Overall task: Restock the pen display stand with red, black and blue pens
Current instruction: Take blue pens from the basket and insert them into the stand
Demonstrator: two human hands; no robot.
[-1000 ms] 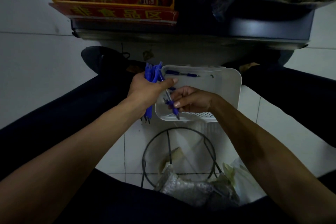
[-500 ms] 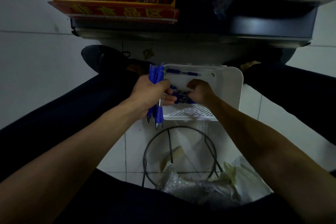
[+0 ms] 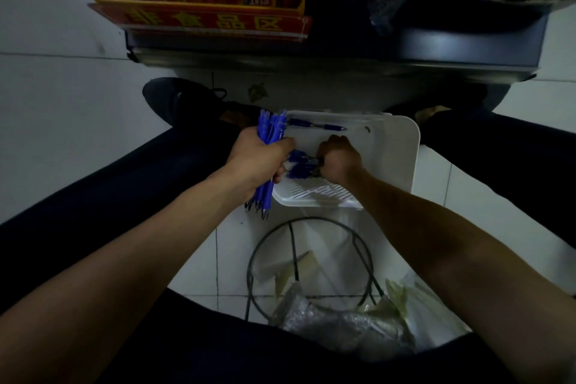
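My left hand (image 3: 257, 154) grips an upright bundle of blue pens (image 3: 268, 129), caps up and tips pointing down past the left edge of a white plastic basket (image 3: 394, 146). Inside the basket, my right hand (image 3: 338, 159) is closed around several more blue pens (image 3: 300, 165) lying on the slotted bottom. One single blue pen (image 3: 314, 125) lies along the basket's far wall. No red or black pens show.
A dark shelf unit (image 3: 343, 50) with a red and yellow sign (image 3: 205, 20) stands just beyond the basket. A black wire ring stand (image 3: 308, 262) and crumpled plastic wrap (image 3: 336, 321) lie on the white tiled floor between my dark-trousered legs.
My right hand has gone from holding one pen near the basket's front to reaching deeper and closing on pens on the bottom. The left hand's bundle has stood more upright.
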